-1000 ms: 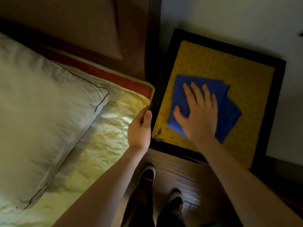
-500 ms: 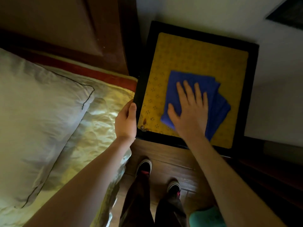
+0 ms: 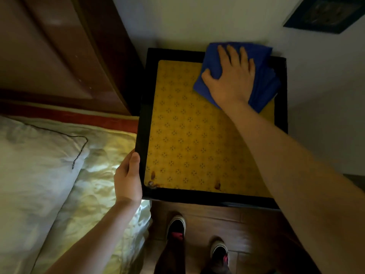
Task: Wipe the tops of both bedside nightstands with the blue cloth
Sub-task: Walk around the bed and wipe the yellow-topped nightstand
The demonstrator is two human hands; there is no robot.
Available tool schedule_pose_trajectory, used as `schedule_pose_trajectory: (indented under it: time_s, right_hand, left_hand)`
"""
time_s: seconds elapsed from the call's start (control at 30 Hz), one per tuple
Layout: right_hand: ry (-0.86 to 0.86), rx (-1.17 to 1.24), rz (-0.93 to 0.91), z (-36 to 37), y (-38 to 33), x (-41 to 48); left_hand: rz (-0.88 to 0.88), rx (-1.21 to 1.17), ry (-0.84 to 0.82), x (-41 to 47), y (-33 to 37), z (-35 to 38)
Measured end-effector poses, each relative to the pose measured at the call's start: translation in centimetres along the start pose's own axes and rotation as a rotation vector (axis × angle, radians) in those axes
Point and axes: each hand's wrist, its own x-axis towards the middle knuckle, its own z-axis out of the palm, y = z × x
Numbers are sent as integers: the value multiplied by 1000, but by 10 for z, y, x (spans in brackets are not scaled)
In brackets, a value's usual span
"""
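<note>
A nightstand (image 3: 189,139) with a black frame and a yellow patterned top stands beside the bed. The folded blue cloth (image 3: 264,84) lies on its far right corner, partly over the black rim by the wall. My right hand (image 3: 231,76) presses flat on the cloth with fingers spread. My left hand (image 3: 128,178) grips the nightstand's left edge near the front corner, thumb on the rim. Brown stains mark the yellow top along its front edge.
The bed with a white pillow (image 3: 33,175) and pale cover (image 3: 94,190) sits to the left, its brown headboard (image 3: 59,52) behind. A white wall runs behind and right of the nightstand. A dark picture frame (image 3: 324,12) hangs at top right. My shoes (image 3: 175,228) stand on the wood floor.
My right hand slid the blue cloth from the middle of the top to the far right corner. My left hand stayed on the left edge. The view shifted closer over the nightstand.
</note>
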Motion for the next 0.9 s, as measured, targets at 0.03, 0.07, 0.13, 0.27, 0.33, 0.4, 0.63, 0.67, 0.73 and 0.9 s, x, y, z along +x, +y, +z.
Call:
schedule_pose_trajectory:
  time_s: [0.03,0.07,0.13,0.27,0.33,0.4,0.63,0.67,0.73,0.9]
  right_hand:
    - [-3,2,2,-2,1,10]
    - [-9,3,-2,-5,2,13]
    - [-23,-1,-28,-10,4,-6]
    - [-23,-5,-39,-13,24,-133]
    - [-52,-29,7,-13,43,-211]
    - [-97,-59,34,-10,57,-263]
    - [-23,-63,37,-12,69,-201]
    - [-9,-61,46,-14,70,-178]
    - [1,-52,73,-18,73,-130]
    - [-33,6,85,-32,84,-33]
  left_hand:
    - [2,8,5,-1,3,0]
    - [6,15,6,-2,7,1]
    - [8,22,11,-6,13,2]
    - [-9,22,41,-13,23,2]
    - [-15,38,46,-15,24,2]
    - [-28,44,49,-15,24,2]
    - [-13,51,28,-13,22,4]
    - [-22,44,30,-12,21,4]
    - [-11,58,48,-11,20,6]
    - [17,62,61,-10,16,5]
